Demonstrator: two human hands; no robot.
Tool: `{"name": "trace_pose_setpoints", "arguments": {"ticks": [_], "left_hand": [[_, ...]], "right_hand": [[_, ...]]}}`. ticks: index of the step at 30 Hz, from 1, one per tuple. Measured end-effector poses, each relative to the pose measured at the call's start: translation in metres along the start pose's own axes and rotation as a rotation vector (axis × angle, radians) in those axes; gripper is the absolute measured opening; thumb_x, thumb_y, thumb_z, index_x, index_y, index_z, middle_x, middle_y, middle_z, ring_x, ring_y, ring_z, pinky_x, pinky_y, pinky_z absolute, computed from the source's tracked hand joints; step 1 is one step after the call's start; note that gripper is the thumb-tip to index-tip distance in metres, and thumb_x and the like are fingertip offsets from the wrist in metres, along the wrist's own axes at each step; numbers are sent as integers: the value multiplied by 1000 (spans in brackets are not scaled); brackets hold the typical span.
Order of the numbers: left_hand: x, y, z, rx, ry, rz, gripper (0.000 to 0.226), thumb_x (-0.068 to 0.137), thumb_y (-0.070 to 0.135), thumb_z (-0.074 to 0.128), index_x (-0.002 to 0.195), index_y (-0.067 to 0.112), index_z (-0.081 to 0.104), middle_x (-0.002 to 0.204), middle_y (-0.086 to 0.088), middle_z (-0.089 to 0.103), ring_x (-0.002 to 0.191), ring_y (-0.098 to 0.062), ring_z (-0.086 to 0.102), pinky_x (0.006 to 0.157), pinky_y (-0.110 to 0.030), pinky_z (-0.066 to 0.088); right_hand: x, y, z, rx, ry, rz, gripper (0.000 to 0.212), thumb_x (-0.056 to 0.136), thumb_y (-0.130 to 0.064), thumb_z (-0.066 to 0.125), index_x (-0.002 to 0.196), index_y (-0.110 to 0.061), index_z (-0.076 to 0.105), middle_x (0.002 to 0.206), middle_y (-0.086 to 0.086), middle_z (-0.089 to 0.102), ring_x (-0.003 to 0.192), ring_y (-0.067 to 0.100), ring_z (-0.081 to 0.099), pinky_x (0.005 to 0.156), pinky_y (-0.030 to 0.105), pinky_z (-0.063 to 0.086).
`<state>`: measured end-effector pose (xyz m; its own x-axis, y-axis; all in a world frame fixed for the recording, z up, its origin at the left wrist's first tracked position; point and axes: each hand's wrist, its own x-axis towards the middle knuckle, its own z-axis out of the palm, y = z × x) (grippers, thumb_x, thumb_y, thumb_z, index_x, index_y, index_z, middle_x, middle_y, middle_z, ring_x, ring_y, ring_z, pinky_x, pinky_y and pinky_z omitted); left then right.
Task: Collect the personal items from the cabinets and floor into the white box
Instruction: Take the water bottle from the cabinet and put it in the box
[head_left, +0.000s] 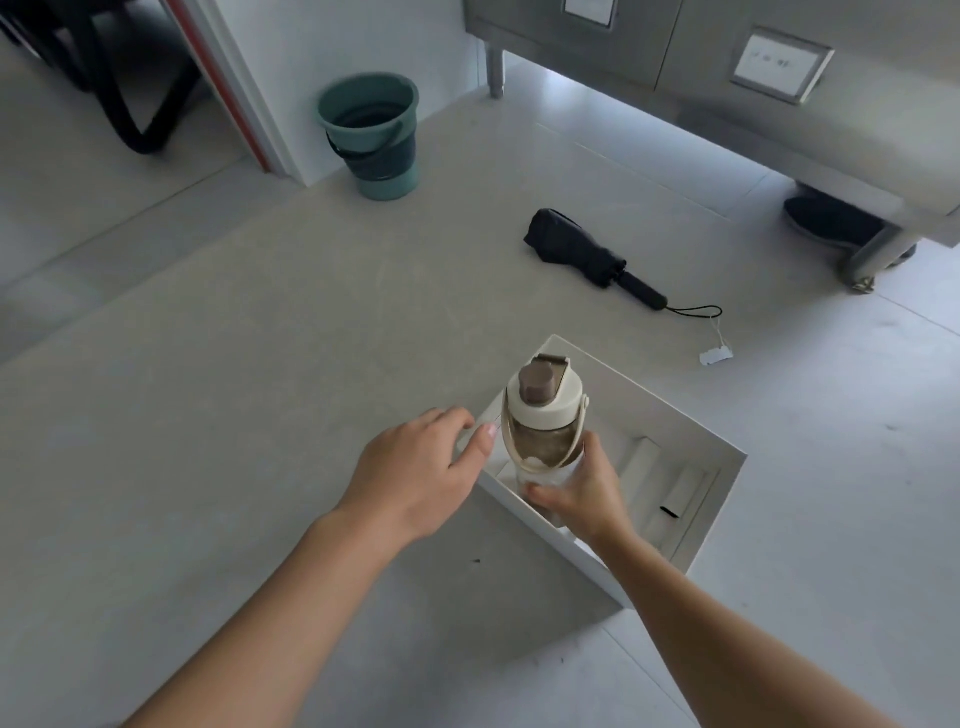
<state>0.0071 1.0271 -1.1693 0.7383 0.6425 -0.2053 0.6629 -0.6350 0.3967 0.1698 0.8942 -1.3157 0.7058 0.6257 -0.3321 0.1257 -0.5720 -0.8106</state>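
We held the bottle upright with the right hand clasped round its lower body, thumb on the near side, strap and lid above the grip. The bottle stood over the near-left corner of the box, its base hidden behind the hand, so we could not tell whether it touched the floor of the box. The left hand, just left of the grip, held the box rim with fingers curled over it. To finish well, we judged it best to lower the bottle straight down, keep the rim steadied, and let go only once the base sat flat. Right of the grip, the box held pale flat pieces and one small dark item we could not identify. Beyond the grip, an umbrella lay on the floor, not yet collected.
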Motion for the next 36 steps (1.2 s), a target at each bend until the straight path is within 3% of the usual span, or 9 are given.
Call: {"name": "trace_pose_setpoints", "arguments": {"ticks": [3, 7, 17, 21, 26, 28, 32, 36], "left_hand": [[2, 0, 2, 5, -18, 11, 52, 93, 65, 20, 106, 31, 57, 111, 10, 64, 92, -19, 61, 77, -37, 49], [9, -2, 1, -7, -1, -2, 53, 93, 66, 19, 104, 31, 58, 111, 9, 65, 91, -20, 60, 75, -37, 49], [8, 5, 0, -34, 28, 35, 48, 95, 64, 22, 97, 30, 57, 104, 11, 65, 85, -19, 58, 69, -35, 46], [9, 3, 3, -19, 0, 38, 49, 95, 63, 22, 99, 30, 57, 103, 11, 64, 84, -19, 58, 68, -34, 45], [16, 5, 1, -48, 2, 31, 48, 94, 64, 21, 98, 33, 57, 101, 12, 64, 85, -17, 59, 72, -36, 49], [22, 11, 0, -48, 8, 44, 49, 94, 64, 21, 101, 33, 58, 101, 11, 64, 85, -17, 60, 72, -35, 49], [37, 20, -2, -51, 55, 84, 49, 94, 63, 21, 102, 31, 58, 102, 11, 65, 85, -18, 60, 68, -34, 46], [50, 31, -4, -25, 86, 134, 57, 91, 65, 15, 100, 28, 57, 101, 10, 65, 86, -18, 60, 70, -36, 48]], "right_hand": [[-4, 6, -1, -38, -11, -11, 74, 54, -40, 88, 115, -36, 46, 108, -14, 62, 89, 11, 65, 70, 39, 60], [-4, 13, -9, -100, -29, -60, 81, 52, -47, 89, 123, -37, 50, 116, -14, 63, 104, 10, 62, 85, 33, 55], [-6, 9, -3, -21, -76, -50, 84, 57, -39, 89, 129, -45, 47, 120, -21, 66, 108, 5, 64, 87, 32, 55], [0, 2, -14, -160, -201, -62, 85, 59, -40, 88, 133, -43, 44, 116, -23, 66, 104, 8, 64, 88, 34, 55], [3, -16, -55, -508, -369, -107, 59, 70, -39, 84, 123, -31, 58, 102, -12, 67, 90, 16, 61, 76, 27, 46], [-1, -14, -72, -598, -353, -123, 50, 75, -40, 80, 120, -30, 60, 107, -9, 70, 92, 18, 62, 76, 27, 45], [-10, -22, -106, -469, -246, -109, 64, 80, -38, 81, 137, -31, 53, 123, -15, 65, 113, 11, 63, 99, 37, 52], [-17, -53, -134, -385, -113, -171, 63, 87, -43, 74, 143, -29, 50, 135, -11, 62, 122, 9, 59, 105, 37, 49]]}}
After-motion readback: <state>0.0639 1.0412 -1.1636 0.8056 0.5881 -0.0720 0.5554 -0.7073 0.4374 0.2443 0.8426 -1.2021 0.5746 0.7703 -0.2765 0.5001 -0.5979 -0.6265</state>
